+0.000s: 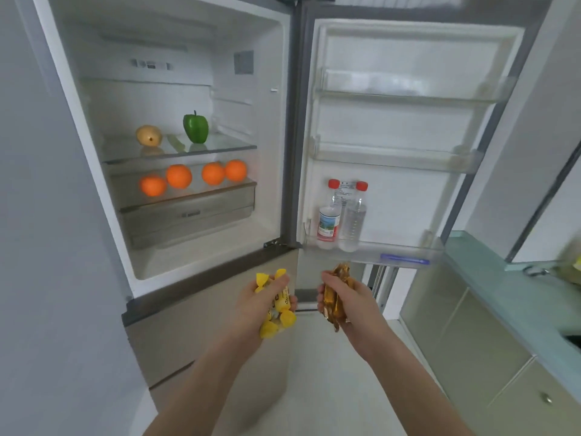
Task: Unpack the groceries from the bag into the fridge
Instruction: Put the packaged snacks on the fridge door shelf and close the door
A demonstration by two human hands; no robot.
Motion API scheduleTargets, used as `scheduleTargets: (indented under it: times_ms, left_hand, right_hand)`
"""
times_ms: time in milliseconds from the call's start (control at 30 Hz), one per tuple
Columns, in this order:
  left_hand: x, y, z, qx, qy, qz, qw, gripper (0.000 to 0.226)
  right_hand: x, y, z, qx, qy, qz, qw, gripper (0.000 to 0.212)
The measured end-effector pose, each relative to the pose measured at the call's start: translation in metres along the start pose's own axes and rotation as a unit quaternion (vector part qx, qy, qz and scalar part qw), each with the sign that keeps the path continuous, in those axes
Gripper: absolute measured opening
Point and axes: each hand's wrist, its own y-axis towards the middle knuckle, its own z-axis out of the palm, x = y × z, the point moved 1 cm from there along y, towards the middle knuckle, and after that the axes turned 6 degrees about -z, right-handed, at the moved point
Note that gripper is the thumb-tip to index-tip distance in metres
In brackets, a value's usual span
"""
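Observation:
The fridge [284,127] stands open in front of me. My left hand [256,305] grips a bunch of yellow-wrapped candies [278,313] below the fridge opening. My right hand [347,302] grips several golden-brown wrapped candies [333,302] just under the door's bottom shelf. On the glass shelf [220,148] sit a pear [149,135] and a green bell pepper [196,128]. Several oranges [179,175] lie on the shelf below. Two red-capped water bottles [341,215] stand in the lowest door shelf [393,254]. The grocery bag is out of view.
The open door [408,121] has two bare upper shelves [408,89]. A closed drawer [188,218] sits under the oranges. A pale green counter [503,294] with cabinets [465,335] runs along the right. A grey wall is on the left.

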Motion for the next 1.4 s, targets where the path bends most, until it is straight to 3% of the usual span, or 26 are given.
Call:
scheduleTargets:
  times_ms: [167,367,667,833,1033,1200,1400]
  left_hand:
    - [-0.049,0.043,0.028,0.031,0.011,-0.002,0.999,0.025]
    - [-0.111,0.088,0.081,0.100,0.087,0.067,0.989,0.021]
    - [-0.191,0.136,0.172,0.110,0.145,0.160,0.970,0.017]
    - [-0.227,0.166,0.213,0.086,0.176,0.211,0.958,0.016]
    - [-0.256,0.200,0.246,0.048,0.296,0.262,0.918,0.016]
    - [-0.264,0.231,0.262,0.012,0.409,0.277,0.869,0.017]
    - [-0.270,0.264,0.270,-0.011,0.505,0.259,0.823,0.027]
  right_hand:
    - [0.034,0.047,-0.002,-0.037,-0.008,-0.027,0.999,0.034]
    - [0.096,0.096,-0.008,-0.059,0.001,-0.069,0.996,0.023]
    - [0.186,0.185,-0.029,-0.046,0.014,-0.120,0.992,0.014]
    - [0.230,0.223,-0.045,-0.019,0.037,-0.143,0.989,0.018]
    - [0.270,0.264,-0.067,0.019,-0.127,-0.164,0.978,0.027]
    - [0.280,0.295,-0.076,0.061,-0.359,-0.154,0.918,0.020]
    - [0.290,0.326,-0.083,0.069,-0.449,-0.168,0.875,0.017]
